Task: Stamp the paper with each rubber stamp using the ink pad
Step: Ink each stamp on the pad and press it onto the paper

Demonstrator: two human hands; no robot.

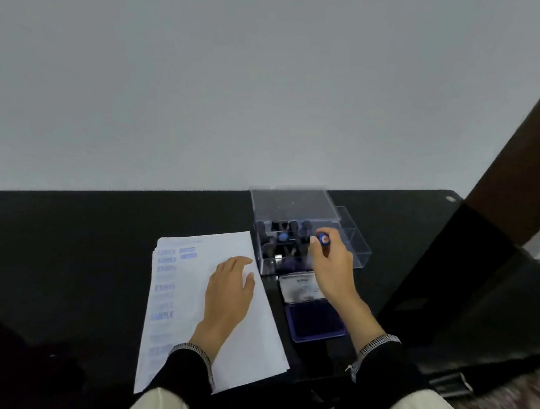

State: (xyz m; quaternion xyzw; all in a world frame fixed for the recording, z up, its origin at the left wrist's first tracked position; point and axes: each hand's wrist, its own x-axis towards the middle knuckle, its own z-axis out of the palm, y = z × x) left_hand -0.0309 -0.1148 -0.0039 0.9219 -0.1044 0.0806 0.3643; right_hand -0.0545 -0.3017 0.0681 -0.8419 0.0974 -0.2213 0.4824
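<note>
the right hand (330, 263) pinches a blue-capped stamp (323, 240) at the box (350, 245), probably lifting it out. the left hand (229, 287) lies flat on the paper (260, 328). lift straight up; the pad (315, 320) sits open just behind the right fingers, below the wrist.

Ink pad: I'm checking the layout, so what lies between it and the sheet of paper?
In the head view, only a narrow bare strip of the black table separates the open ink pad from the paper.

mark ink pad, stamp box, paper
ink pad (316, 321), head view, middle of the inked surface
stamp box (295, 203), head view, raised clear lid
paper (260, 328), head view, blank right part
</note>
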